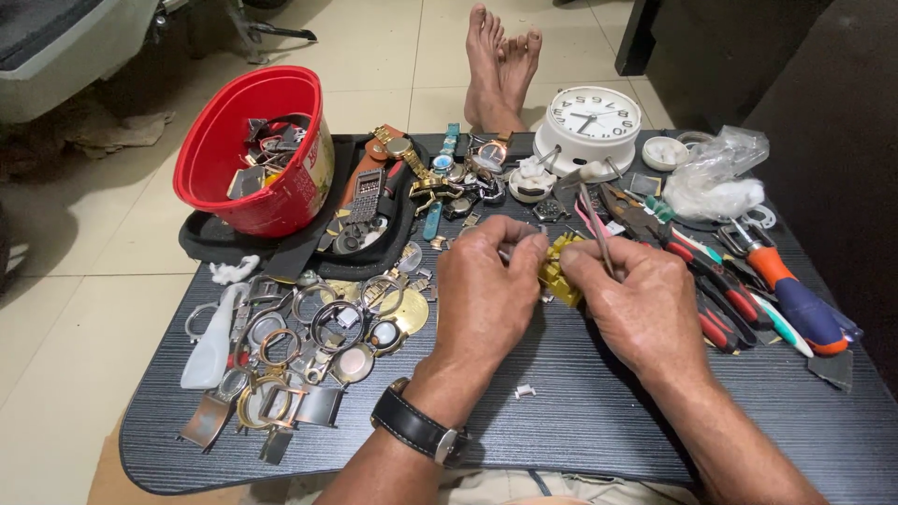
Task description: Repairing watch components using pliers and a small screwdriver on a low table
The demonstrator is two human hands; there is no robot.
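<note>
The left hand (486, 281) and the right hand (641, 299) are meeting at the centre of the dark lap table (580, 421); between their fingertips they are pinching a small gold metal watch band (559, 266), the left closed on its near end, the right closed on its far side; the right hand is also gripping a thin pin tool (595, 229) that is sticking up toward twelve o'clock. The band is sitting just above the table top, right between the two hands; a black wristwatch (416, 428) is wrapping the left wrist.

At nine o'clock from the hands a heap of watch cases and bezels (309, 346) is lying spread out; at ten o'clock a red plastic tub (257, 150) of parts is resting on a black tray (374, 224), leaning toward the hands; at one o'clock a white round alarm clock (589, 126) is standing near the far edge; at three o'clock pliers and a screwdriver with red and blue handles (758, 290) are lying just beside the right hand; at two o'clock a crumpled clear plastic bag (716, 178) is lying. Beyond the table, at twelve o'clock, the person's bare feet (500, 65) are resting crossed on the tiled floor (84, 281).
</note>
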